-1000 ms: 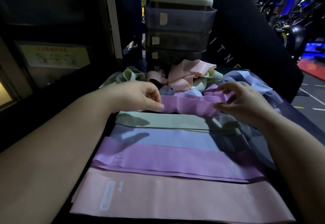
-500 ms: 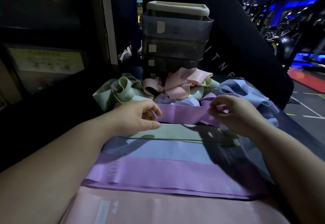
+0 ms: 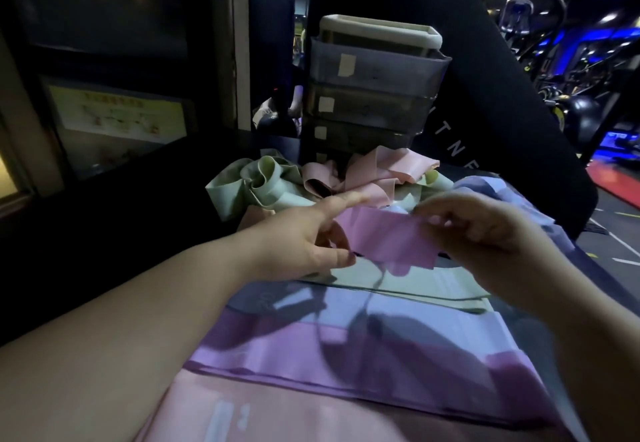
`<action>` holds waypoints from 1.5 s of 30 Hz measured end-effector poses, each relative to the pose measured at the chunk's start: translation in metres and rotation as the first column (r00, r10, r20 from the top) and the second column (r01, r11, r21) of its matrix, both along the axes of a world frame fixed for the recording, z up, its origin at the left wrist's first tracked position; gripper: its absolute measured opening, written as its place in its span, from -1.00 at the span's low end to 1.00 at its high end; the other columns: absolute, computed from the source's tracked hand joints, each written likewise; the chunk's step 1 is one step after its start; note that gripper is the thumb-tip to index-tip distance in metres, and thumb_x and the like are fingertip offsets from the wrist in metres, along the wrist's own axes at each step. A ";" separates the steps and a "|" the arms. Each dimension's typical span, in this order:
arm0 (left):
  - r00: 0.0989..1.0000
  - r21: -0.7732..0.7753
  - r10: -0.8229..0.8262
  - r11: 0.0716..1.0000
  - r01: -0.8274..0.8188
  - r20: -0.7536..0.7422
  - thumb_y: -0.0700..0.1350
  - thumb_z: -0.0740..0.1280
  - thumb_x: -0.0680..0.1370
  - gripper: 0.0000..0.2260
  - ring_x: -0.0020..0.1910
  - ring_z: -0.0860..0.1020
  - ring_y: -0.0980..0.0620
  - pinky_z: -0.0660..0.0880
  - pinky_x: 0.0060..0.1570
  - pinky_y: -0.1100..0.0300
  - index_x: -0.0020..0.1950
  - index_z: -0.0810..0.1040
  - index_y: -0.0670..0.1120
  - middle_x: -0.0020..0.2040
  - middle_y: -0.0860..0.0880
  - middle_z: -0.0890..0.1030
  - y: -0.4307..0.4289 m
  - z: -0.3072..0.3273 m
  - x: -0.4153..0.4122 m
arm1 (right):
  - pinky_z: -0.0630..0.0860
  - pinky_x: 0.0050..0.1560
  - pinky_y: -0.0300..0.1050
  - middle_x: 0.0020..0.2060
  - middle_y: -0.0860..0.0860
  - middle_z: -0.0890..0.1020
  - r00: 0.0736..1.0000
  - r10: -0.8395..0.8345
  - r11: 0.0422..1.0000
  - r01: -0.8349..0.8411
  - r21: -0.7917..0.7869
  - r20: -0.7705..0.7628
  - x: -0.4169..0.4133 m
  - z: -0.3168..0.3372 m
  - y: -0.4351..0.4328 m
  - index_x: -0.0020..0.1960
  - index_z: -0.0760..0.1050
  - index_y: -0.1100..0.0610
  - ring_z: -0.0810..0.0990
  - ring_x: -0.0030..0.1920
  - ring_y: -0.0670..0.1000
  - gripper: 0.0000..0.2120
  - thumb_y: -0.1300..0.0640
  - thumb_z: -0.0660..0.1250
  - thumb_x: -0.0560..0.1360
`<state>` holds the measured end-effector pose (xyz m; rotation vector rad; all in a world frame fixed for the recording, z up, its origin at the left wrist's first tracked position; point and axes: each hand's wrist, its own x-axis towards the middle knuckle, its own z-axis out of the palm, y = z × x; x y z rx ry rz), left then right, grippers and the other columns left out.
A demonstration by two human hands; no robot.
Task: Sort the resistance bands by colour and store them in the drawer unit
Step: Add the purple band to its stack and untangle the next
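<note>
Centrally in the frame, both hands hold one purple band (image 3: 388, 239) up off the surface, stretched short between them. Left hand (image 3: 304, 237) pinches the band's left end, thumb under the lower edge, index finger sticking out straight toward the upper right, other fingers curled in. Right hand (image 3: 485, 230) has its fingers curled over the band's right end, gripping the top edge; blurred, so exact finger placement unclear. A loose corner of the band hangs down below the middle. Below the hands, four bands lie flat in rows running toward the bottom of the frame: flat green band (image 3: 415, 285), then flat blue band (image 3: 415, 317), flat purple strip (image 3: 277, 355), flat pink band (image 3: 277, 414) at the bottom edge, each overlapping the next. Just above the hands sits a tangled pile (image 3: 377, 173) of green, pink and blue bands. Drawer unit (image 3: 374, 95) stands upper centre, directly behind the pile, dark translucent drawers stacked, all pushed in, pale labels on the fronts.
</note>
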<state>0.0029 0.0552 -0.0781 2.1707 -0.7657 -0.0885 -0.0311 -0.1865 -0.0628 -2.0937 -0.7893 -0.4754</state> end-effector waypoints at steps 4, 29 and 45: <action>0.998 0.114 0.058 0.992 -0.061 0.035 -0.04 0.43 0.49 -0.81 -0.29 0.50 0.21 0.44 -0.24 0.33 0.02 0.53 0.22 -0.24 0.16 0.57 -0.002 -0.005 0.001 | 0.55 -0.15 0.03 -0.12 -0.13 0.63 0.998 0.069 0.993 -0.068 -0.100 0.004 -0.001 0.000 0.005 -0.03 0.59 -0.19 0.60 -0.14 0.03 -0.68 -0.36 0.27 0.42; 0.989 -0.175 0.119 0.976 -0.132 -0.082 -0.32 0.46 0.43 -0.85 -0.31 0.57 0.22 0.46 -0.25 0.40 -0.21 0.60 -0.08 -0.33 0.06 0.64 0.013 0.007 -0.005 | 0.43 -0.21 -0.40 -0.14 -0.30 0.59 0.945 -0.095 0.876 -0.071 -0.478 -0.314 0.003 -0.015 0.001 0.01 0.43 -0.37 0.52 -0.25 -0.25 -0.54 0.20 0.42 0.43; 0.999 -0.453 0.028 0.891 -0.012 0.030 -0.21 0.47 0.26 -0.67 -0.15 0.60 0.14 0.58 -0.05 0.25 -0.06 0.67 0.13 -0.21 0.09 0.66 0.009 0.014 -0.012 | 0.57 -0.05 -0.22 -0.04 -0.07 0.66 0.871 -0.059 0.930 -0.129 -0.343 -0.488 -0.004 -0.009 0.000 0.13 0.44 -0.29 0.63 -0.10 -0.07 -0.50 0.33 0.29 0.51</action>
